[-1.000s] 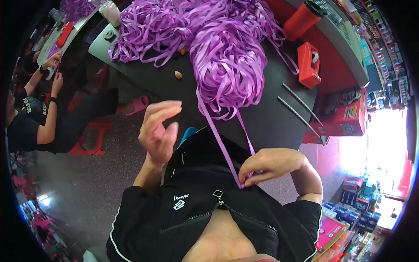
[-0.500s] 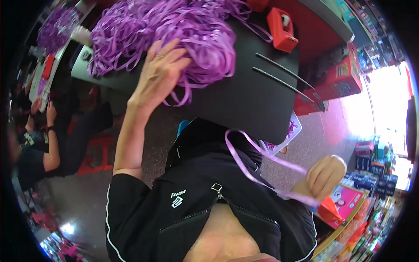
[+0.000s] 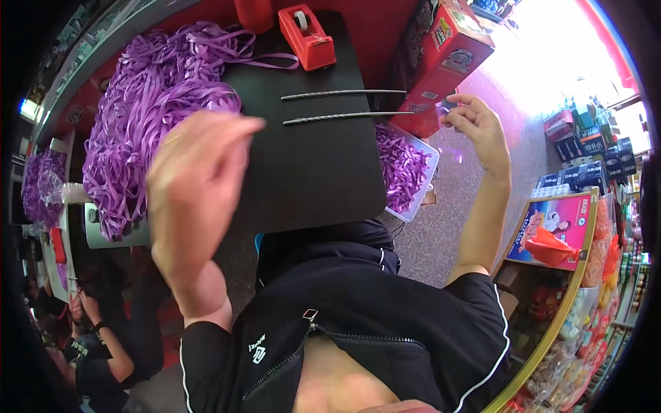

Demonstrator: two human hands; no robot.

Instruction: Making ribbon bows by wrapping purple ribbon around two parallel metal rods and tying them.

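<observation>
Black table (image 3: 310,182) carries a purple ribbon heap (image 3: 131,117), far left; it looks light, limp, sleek, tangle-prone. Grip one strand at its loose loop (image 3: 277,67). Your left hand (image 3: 196,182), blurred beside the heap: grip unclear. Your right hand (image 3: 480,129): fingertips bunched near a purple scrap (image 3: 442,108); pinch uncertain.

From my distant place I see strong white light coming through the opening (image 3: 551,45) at the upper right, so overexposed that its detail is lost, and it leaves a pale pinkish glare on the floor (image 3: 506,93). The dark surface (image 3: 310,179) is lit quite evenly, while the lower left is dim. Motion blur smears the left hand (image 3: 200,175), and fisheye distortion bends straight edges near the black border.
</observation>
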